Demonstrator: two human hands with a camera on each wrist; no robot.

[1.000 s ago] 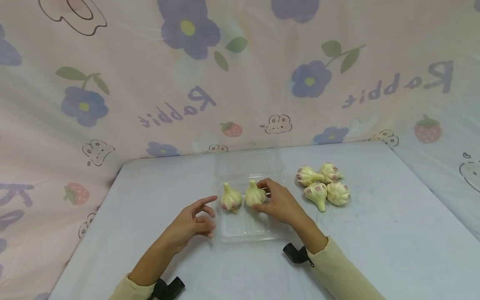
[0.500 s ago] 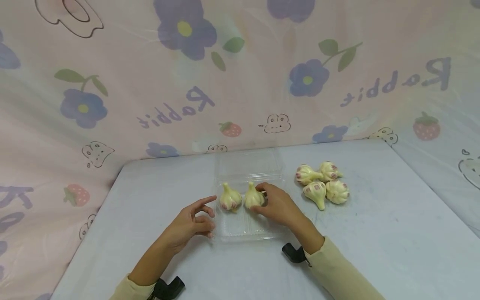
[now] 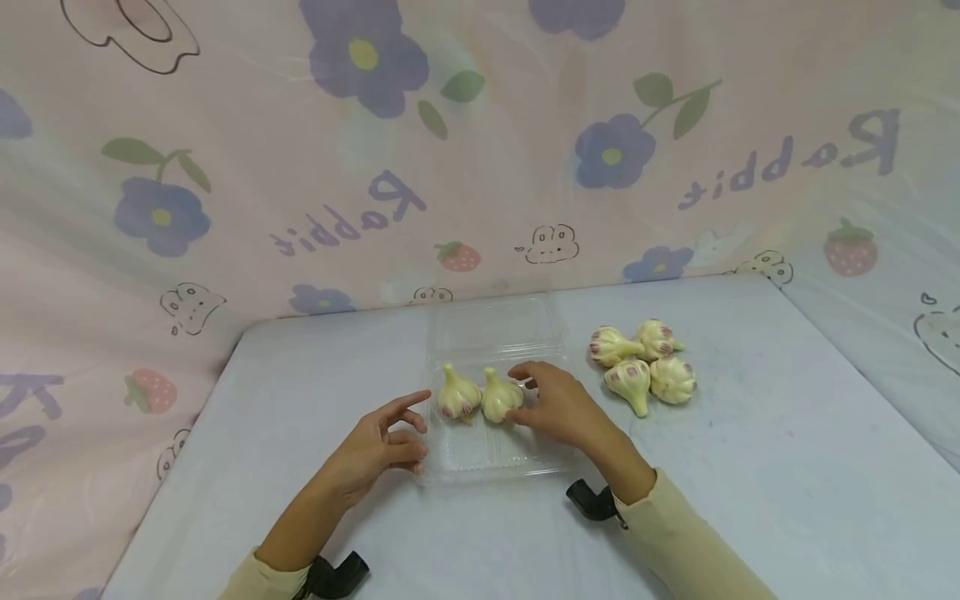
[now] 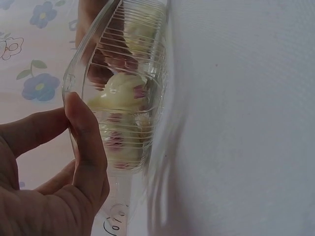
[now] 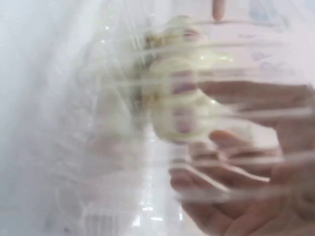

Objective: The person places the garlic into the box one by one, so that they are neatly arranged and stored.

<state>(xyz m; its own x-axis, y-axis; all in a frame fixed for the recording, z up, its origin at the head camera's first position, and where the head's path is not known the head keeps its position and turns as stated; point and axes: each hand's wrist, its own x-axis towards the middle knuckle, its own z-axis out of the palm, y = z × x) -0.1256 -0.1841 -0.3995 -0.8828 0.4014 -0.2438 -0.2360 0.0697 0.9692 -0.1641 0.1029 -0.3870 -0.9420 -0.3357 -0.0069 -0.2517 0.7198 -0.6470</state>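
Note:
Two pale garlic bulbs with purplish marks stand stem up, side by side, in a clear plastic clamshell box (image 3: 480, 467) in the head view. By the right-hand garlic bulb (image 3: 500, 398) is my right hand (image 3: 558, 407), its thumb at the bulb's side and its index finger raised off it. The left-hand garlic bulb (image 3: 457, 395) appears to touch its neighbour. My left hand (image 3: 367, 454) rests at the box's left edge, fingers loosely spread. In the left wrist view its fingertips meet the clear rim (image 4: 69, 78). The right wrist view looks through the blurry box wall.
Several more garlic bulbs (image 3: 628, 379) lie clustered on the white table (image 3: 750, 467), right of the box. The box's lid (image 3: 495, 323) lies open toward the back. Behind the table hangs a patterned cloth (image 3: 495, 183).
My right hand has shifted the right-hand garlic bulb left against the other one, and its index finger has come away from the bulb. My left hand keeps its place.

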